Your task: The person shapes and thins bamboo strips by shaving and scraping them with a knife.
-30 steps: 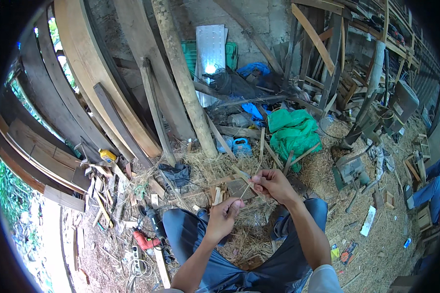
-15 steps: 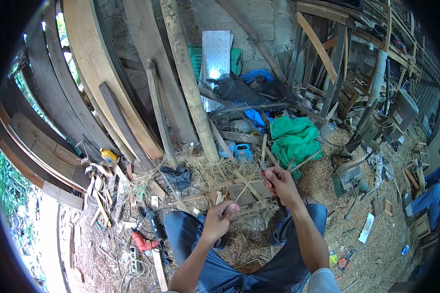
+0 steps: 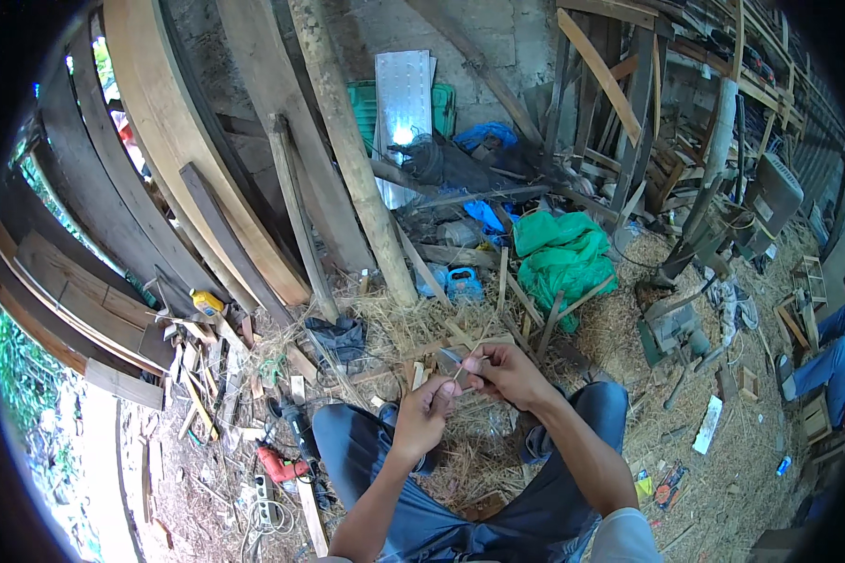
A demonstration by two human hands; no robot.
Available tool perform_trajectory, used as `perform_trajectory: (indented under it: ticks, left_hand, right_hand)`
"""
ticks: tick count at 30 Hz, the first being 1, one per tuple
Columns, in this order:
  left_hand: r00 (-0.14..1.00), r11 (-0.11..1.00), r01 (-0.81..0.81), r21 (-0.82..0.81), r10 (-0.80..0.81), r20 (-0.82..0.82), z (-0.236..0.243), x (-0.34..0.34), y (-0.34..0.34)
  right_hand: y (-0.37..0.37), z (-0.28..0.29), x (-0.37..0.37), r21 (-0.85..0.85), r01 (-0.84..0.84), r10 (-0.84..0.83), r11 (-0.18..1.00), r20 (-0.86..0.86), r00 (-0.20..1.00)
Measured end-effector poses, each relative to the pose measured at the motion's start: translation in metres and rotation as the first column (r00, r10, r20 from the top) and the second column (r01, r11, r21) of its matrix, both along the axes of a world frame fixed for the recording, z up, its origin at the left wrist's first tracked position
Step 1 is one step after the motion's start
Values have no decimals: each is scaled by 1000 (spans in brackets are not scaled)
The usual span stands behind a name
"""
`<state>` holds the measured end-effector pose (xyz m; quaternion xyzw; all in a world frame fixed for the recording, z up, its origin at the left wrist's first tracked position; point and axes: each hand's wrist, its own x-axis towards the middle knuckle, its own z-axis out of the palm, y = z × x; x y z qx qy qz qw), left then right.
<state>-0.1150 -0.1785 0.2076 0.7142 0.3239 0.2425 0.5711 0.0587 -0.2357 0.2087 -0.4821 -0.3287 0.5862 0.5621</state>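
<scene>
Thin stick [image 3: 455,372] too small to identify; a seated person [image 3: 831,361] cut off at right.

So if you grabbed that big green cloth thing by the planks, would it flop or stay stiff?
The green cloth would probably flop: it lies crumpled in soft folds. It likely weighs little for its bulk. It might snag, since wooden sticks lean against it.

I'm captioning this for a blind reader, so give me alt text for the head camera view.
A seated person's left hand and right hand meet over their knees, gripping a thin pale wooden sliver between them. Around them lie straw-strewn ground, curved leaning wooden planks, a crumpled green tarp and a red power drill.
</scene>
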Motion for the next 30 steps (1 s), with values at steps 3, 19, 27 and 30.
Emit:
perform_trajectory:
  ticks: [3, 19, 27, 30]
  left_hand:
    - [998, 989, -4, 150, 14, -62, 4, 2, -2]
    - [987, 935, -56, 350, 105, -120, 2, -5, -5]
    - [995, 909, -12, 417, 51, -82, 5, -9, -12]
    - [995, 908, -47, 416, 81, -63, 2, -34, -11]
  right_hand:
    - [0, 2, 5, -45, 30, -26, 999, 72, 997]
    - [1, -2, -2, 8, 94, -95, 996, 40, 995]
    - [5, -22, 31, -77, 103, -91, 992, 143, 986]
    - [7, -25, 71, -74, 581, -568, 811, 141, 811]
